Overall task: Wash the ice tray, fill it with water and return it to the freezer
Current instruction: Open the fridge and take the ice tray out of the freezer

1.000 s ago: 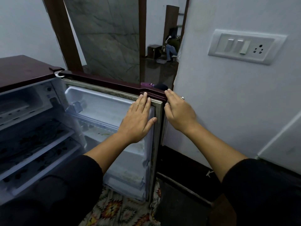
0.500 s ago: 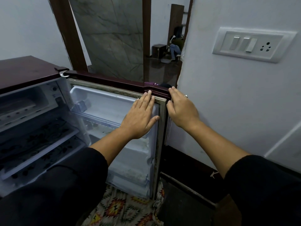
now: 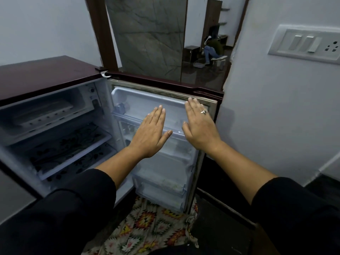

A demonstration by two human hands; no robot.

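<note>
Black sleeves (image 3: 64, 218) are filling the bottom of my view, one on each forearm, and a patterned rug (image 3: 147, 230) is lying on the floor between them. Both arms are reaching forward to the open door (image 3: 139, 100) of a small maroon fridge (image 3: 46, 76).

The left hand (image 3: 150, 133) is stretching out flat, fingers straight and together, gripping nothing, in front of the door's upper rack (image 3: 128, 116). The right hand (image 3: 199, 127), wearing a ring (image 3: 203, 111), is likewise lying flat and empty, its fingertips reaching toward the door's top corner. I cannot tell whether either palm is actually pressing on the door.

Further in, on the left, floral shelves (image 3: 60, 150) are showing inside the fridge. Above them, in the freezer (image 3: 77, 96), a pale, flat, ridged shape is lying lengthwise. I am taking it for the tray (image 3: 44, 115), though it is too dim to be sure.

I am judging the tray to be light, thin plastic, stiff along its length but ready to twist. It is probably cold and perhaps frosty, so slippery to bare fingers. I am planning to take it by its near long rim, thumb on top and fingers beneath. Once it is full, I am expecting water to slosh, so both short ends want holding and the tray wants carrying level.

On the right wall a switch plate (image 3: 305, 45) is sitting near the door. Farthest off, through a doorway, a person (image 3: 213, 50) is sitting in another room.
</note>
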